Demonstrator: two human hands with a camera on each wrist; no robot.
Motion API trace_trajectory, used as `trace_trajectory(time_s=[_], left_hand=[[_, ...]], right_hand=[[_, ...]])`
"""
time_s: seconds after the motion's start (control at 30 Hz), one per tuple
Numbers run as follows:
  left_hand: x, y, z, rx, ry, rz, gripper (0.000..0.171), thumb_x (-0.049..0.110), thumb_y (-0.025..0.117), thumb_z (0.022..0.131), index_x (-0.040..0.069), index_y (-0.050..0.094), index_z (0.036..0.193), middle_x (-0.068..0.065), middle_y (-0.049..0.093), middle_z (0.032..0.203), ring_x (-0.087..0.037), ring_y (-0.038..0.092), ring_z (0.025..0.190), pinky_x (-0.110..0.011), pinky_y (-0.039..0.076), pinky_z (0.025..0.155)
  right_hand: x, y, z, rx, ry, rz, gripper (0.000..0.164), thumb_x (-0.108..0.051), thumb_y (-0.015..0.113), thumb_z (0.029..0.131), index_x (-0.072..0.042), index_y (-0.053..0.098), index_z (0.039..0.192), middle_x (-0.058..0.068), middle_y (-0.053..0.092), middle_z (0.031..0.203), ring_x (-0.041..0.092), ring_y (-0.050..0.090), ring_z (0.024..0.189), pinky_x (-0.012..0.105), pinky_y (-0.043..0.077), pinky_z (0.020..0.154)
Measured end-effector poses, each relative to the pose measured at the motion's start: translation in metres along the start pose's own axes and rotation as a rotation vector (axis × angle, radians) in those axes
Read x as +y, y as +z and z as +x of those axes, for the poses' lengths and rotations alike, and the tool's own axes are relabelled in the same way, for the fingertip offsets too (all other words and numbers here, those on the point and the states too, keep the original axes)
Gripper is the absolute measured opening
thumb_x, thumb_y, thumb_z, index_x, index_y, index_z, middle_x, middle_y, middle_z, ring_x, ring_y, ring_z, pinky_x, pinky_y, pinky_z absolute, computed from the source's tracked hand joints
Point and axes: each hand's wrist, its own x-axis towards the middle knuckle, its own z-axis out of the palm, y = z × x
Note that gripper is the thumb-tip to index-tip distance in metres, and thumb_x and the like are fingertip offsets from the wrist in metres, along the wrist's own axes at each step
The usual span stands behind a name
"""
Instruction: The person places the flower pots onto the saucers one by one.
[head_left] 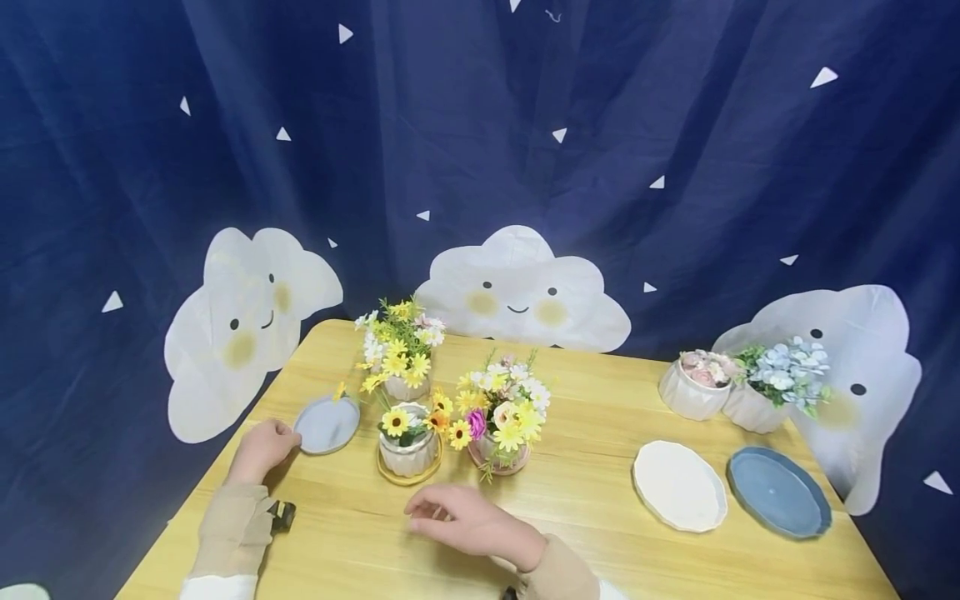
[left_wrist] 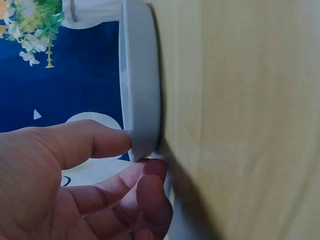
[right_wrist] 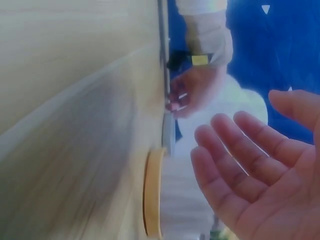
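Observation:
At the table's left side, my left hand [head_left: 262, 450] pinches the near left rim of a small grey-blue saucer [head_left: 327, 427]. The left wrist view shows the thumb on top of the rim of this saucer [left_wrist: 144, 75] and the fingertips at its lower edge, close to the tabletop. My right hand [head_left: 468, 518] hovers above the wood with relaxed fingers and holds nothing. Just beyond it stands a white ribbed pot of sunflowers [head_left: 409, 450] on a yellow saucer [head_left: 405, 481]; in the right wrist view, that yellow saucer [right_wrist: 152, 192] lies near the fingers.
Right of the sunflowers, a mixed-flower pot [head_left: 504, 417] sits on a pink saucer [head_left: 517, 467]. Behind is a yellow daisy pot [head_left: 405, 354]. A white plate [head_left: 678, 486] and a blue plate [head_left: 780, 492] lie right, below pots of pink flowers [head_left: 693, 392] and blue flowers [head_left: 783, 375].

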Motion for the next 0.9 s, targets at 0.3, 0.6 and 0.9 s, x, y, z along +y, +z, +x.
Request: trace_trajectory(time_s=[0.3,0.6,0.9], left_hand=[[0.003,-0.003,-0.026,-0.043,-0.015,-0.018,0.027,0.019,0.05,0.078,-0.003,0.054,0.091,-0.009,0.058,0.073,-0.021,0.053,0.069,-0.028,0.04,0.056],[0.007,-0.001,-0.042,-0.044,-0.021,0.007,0.028,0.021,0.052,0.077,-0.002,0.054,0.094,-0.01,0.059,0.079,-0.024,0.054,0.075,-0.03,0.04,0.058],[0.01,0.001,-0.049,-0.069,-0.016,0.028,0.029,0.022,0.057,0.075,-0.001,0.056,0.092,-0.01,0.058,0.079,-0.023,0.053,0.073,-0.031,0.04,0.058]], right_hand=[[-0.001,0.023,0.037,-0.006,0.061,0.177,0.022,-0.036,0.053,0.088,-0.019,0.062,0.098,-0.007,0.067,0.091,-0.005,0.058,0.075,0.012,0.048,0.067],[-0.005,0.052,0.072,-0.007,0.196,0.445,0.022,-0.032,0.055,0.086,-0.012,0.063,0.091,0.007,0.066,0.072,0.011,0.061,0.053,0.025,0.053,0.047],[-0.005,0.068,0.092,0.018,0.334,0.512,0.024,-0.03,0.057,0.085,-0.007,0.061,0.078,0.005,0.063,0.063,0.015,0.057,0.045,0.029,0.051,0.041]])
